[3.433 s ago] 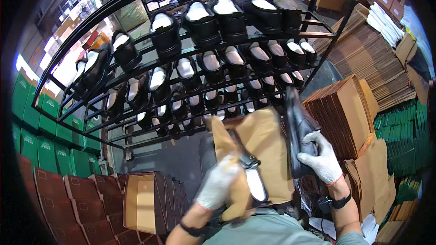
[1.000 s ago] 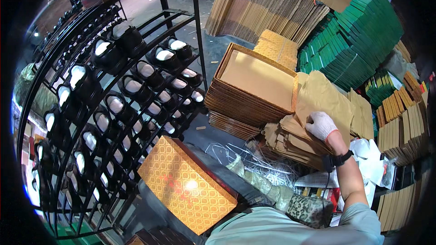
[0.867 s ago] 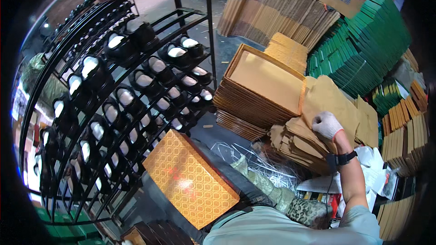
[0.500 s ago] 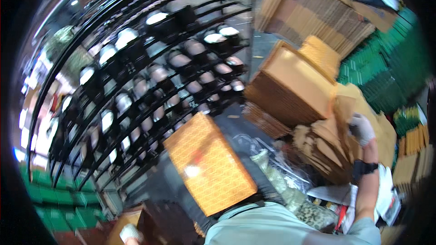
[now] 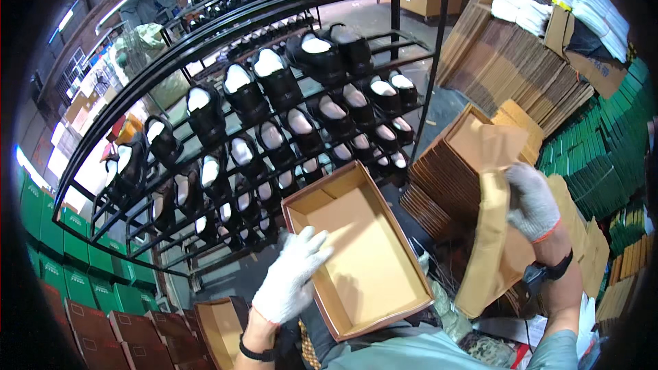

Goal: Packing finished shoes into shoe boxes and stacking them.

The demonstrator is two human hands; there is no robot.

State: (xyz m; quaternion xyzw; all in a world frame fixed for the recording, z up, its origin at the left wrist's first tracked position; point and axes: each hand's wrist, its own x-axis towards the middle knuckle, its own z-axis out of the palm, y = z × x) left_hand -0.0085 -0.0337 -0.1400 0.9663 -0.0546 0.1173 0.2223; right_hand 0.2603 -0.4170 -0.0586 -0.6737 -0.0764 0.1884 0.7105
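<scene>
A shallow brown cardboard box (image 5: 367, 247) lies open at my lap, its plain tan inside facing up. My left hand (image 5: 291, 275), in a white knitted glove, is over the box's left wall with its fingers apart; whether it touches the wall I cannot tell. To the right, my right hand (image 5: 533, 200), also gloved, is closed at the top of a tan paper sheet (image 5: 483, 247). The sheet hangs bent beside the box. Part of it looks smeared by motion near the fingers.
A black metal rack (image 5: 435, 62) full of black shoes (image 5: 274, 82) stands ahead. Stacked brown boxes (image 5: 445, 164) and green flat cartons (image 5: 582, 171) are on the right, flattened cardboard (image 5: 514, 62) beyond. Green boxes (image 5: 79, 274) and dark red boxes (image 5: 137, 336) line the lower left.
My left hand has come from the lower left up to the box. The golden patterned surface at my lap has given way to an open box. My right hand has drawn the paper sheet nearer.
</scene>
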